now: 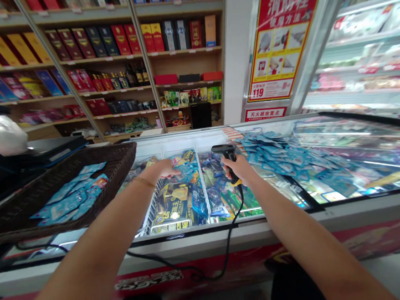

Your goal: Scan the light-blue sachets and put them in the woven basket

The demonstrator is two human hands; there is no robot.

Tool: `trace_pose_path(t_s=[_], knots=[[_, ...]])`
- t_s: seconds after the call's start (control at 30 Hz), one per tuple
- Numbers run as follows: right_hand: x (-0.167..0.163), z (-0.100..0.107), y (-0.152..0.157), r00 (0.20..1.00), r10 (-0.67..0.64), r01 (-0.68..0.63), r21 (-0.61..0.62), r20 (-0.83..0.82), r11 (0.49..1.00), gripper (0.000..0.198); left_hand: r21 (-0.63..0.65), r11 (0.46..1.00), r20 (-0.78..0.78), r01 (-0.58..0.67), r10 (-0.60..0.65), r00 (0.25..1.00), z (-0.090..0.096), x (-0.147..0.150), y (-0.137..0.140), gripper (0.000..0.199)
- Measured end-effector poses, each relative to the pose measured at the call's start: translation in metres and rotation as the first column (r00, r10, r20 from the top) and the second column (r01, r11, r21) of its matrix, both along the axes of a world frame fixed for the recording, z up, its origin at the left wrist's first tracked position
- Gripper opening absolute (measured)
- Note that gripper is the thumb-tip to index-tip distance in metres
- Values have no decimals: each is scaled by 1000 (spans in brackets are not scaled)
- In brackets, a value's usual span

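Note:
My right hand [237,168] is wrapped round the grip of a black and yellow barcode scanner [231,166], held above the freezer with its cable [230,234] hanging down. To its left my left hand [168,168] is closed at the edge of a blue packet [189,172], over the freezer compartment; the fingertips are partly blurred. Beneath the hands lie dark and yellow frozen food bags [172,204]. A brown woven basket [123,160] on the left carries several blue packets [75,195]. Many more blue packets [275,151] are heaped on the glass at the right.
The chest freezer [199,241] stretches across in front of me, with a white wire divider [152,208] inside. Shelves of boxed goods [106,41] line the back wall. A fire notice [283,43] hangs beside a lit display fridge [368,56]. Dark equipment [49,151] stands at the left.

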State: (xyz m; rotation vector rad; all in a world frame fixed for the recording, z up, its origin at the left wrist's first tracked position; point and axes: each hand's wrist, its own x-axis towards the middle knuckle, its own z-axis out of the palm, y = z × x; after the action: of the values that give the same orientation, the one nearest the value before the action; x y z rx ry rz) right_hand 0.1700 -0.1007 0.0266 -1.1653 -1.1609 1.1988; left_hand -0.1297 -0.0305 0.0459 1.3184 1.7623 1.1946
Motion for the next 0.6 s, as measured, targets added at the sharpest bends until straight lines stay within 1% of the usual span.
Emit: trace_pose_path(t_s=[0.07,0.1,0.17,0.23,0.3,0.4,0.43,0.47,0.53,0.6], knots=[[1,-1,0,1000,6,-6,-1,14,1000,21,-151,987,46,51,-45,998,-7,22,3,34],[1,0,0,1000,7,-7,-3,16,1000,20,-168,984,83,62,-48,995,-11,32,5,32],[2,1,-1,1000,-2,2,-11,11,1000,18,-79,996,222,32,-13,975,-18,49,9,29],[2,4,-1,1000,-19,19,-15,3,1000,17,26,999,357,-23,12,934,-25,64,12,27],[2,6,-2,1000,-31,31,-12,-2,999,18,97,992,506,-78,18,862,-31,76,14,29],[0,6,-5,1000,-11,11,23,10,1000,22,158,975,698,-156,1,716,-38,86,15,31],[-2,5,-6,1000,-1,0,37,26,999,24,175,970,736,-168,-16,676,-39,87,14,31],[-4,5,-8,999,7,-9,49,47,999,25,190,967,754,-168,-34,656,-39,88,13,30],[-8,3,-12,995,27,-33,65,97,997,27,207,964,772,-167,-56,634,-39,87,12,28],[-13,2,-16,987,57,-69,75,148,995,28,200,962,785,-187,-43,618,-37,86,9,26]])
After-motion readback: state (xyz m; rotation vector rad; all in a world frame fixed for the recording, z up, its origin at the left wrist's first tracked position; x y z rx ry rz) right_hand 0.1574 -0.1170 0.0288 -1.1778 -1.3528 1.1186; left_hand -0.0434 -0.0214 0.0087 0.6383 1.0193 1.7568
